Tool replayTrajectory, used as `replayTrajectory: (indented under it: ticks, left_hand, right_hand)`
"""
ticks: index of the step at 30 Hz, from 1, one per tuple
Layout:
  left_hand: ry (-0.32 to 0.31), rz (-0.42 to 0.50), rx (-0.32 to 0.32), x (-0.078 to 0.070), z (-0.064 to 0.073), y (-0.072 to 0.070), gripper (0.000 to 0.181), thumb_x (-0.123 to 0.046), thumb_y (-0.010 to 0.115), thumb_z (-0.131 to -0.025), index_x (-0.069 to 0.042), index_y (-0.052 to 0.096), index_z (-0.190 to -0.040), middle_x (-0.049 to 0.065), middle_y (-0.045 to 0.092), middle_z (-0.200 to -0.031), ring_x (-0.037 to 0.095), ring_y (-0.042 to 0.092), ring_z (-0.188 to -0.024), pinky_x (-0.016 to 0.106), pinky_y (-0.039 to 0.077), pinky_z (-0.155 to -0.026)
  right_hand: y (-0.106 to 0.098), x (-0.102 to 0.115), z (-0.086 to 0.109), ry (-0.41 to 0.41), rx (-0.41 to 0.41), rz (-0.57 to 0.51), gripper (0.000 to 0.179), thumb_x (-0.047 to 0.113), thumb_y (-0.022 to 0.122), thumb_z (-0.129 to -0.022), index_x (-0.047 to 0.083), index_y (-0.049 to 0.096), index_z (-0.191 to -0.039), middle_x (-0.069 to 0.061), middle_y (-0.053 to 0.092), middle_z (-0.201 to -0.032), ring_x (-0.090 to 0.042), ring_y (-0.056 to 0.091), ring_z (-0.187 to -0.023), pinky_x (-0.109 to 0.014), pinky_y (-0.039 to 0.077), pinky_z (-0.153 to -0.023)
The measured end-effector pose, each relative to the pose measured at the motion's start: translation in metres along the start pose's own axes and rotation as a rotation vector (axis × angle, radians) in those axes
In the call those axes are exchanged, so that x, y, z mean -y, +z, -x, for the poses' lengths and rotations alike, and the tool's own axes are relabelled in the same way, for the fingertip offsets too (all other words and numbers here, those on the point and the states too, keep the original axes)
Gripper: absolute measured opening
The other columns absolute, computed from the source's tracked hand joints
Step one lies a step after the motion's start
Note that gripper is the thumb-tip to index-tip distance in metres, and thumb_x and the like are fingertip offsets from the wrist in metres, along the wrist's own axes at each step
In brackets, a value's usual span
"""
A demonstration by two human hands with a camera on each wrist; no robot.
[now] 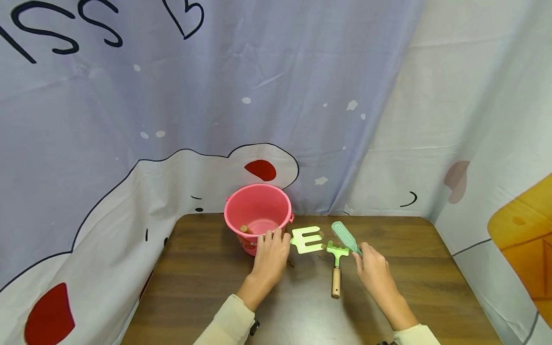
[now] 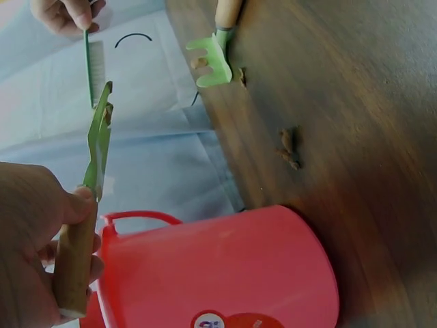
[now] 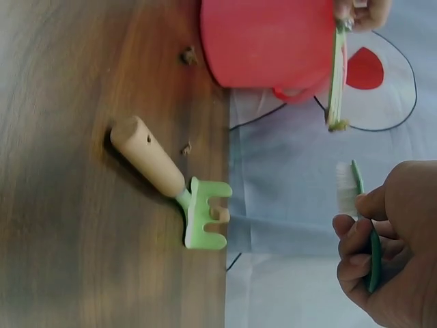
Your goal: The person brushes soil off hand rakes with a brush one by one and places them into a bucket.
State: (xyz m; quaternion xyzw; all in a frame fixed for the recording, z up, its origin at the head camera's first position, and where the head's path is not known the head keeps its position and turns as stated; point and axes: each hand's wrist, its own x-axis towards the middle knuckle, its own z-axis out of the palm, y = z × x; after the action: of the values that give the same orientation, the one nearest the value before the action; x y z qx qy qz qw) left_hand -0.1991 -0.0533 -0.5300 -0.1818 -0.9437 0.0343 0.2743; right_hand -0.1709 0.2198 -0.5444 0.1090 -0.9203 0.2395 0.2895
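Note:
My left hand (image 1: pixel 271 251) grips the wooden handle (image 2: pixel 76 256) of a small green garden fork (image 1: pixel 307 239) by the bucket's near rim. The fork's tines point right, with brown crumbs of dirt at their tips. The handle's end shows against the inside of the pink bucket (image 1: pixel 258 191). In my right hand (image 1: pixel 377 269) is a green brush (image 1: pixel 345 235) with pale bristles, held up to the right of the fork, apart from it. Between the hands a small green rake (image 1: pixel 336 263) with a wooden handle lies on the table, a light brown bit (image 3: pixel 220 214) by its tines.
Small brown clumps (image 2: pixel 289 147) lie on the wooden table (image 1: pixel 194 282) near the bucket. The bucket stands at the table's back edge, against a printed curtain (image 1: pixel 207 105). The bucket's handle (image 2: pixel 143 214) hangs at its rim.

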Motion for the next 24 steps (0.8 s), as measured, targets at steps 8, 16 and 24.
replayTrajectory:
  ticks: [8,16,24]
  left_hand:
    - [-0.001,0.013,0.016,-0.002,-0.002,0.001,0.012,-0.013,0.07,-0.091,-0.013,0.063,-0.1,0.006,0.061,-0.098,0.027,0.057,-0.089,0.038,0.04,-0.071]
    - [0.0,0.012,0.019,-0.007,-0.005,0.0,0.018,-0.012,0.075,-0.087,-0.014,0.063,-0.1,0.006,0.061,-0.097,0.026,0.057,-0.09,0.037,0.039,-0.072]
    - [0.0,0.01,0.003,-0.013,-0.007,0.001,0.014,-0.011,0.073,-0.089,-0.014,0.064,-0.099,0.007,0.061,-0.097,0.027,0.058,-0.091,0.038,0.041,-0.074]
  right_hand:
    - [-0.009,-0.001,0.0,0.027,0.036,-0.033,0.016,-0.004,0.075,-0.088,-0.007,0.063,-0.099,-0.018,0.069,-0.083,-0.029,0.067,-0.069,-0.044,0.054,-0.058]
    - [-0.008,0.018,0.001,0.014,0.064,-0.062,0.018,-0.002,0.076,-0.088,-0.005,0.065,-0.103,-0.018,0.072,-0.088,-0.026,0.069,-0.073,-0.042,0.055,-0.06]
    - [0.003,0.041,0.003,0.006,0.124,-0.113,0.017,-0.001,0.075,-0.09,-0.004,0.065,-0.103,-0.017,0.071,-0.089,-0.019,0.065,-0.072,-0.031,0.053,-0.056]
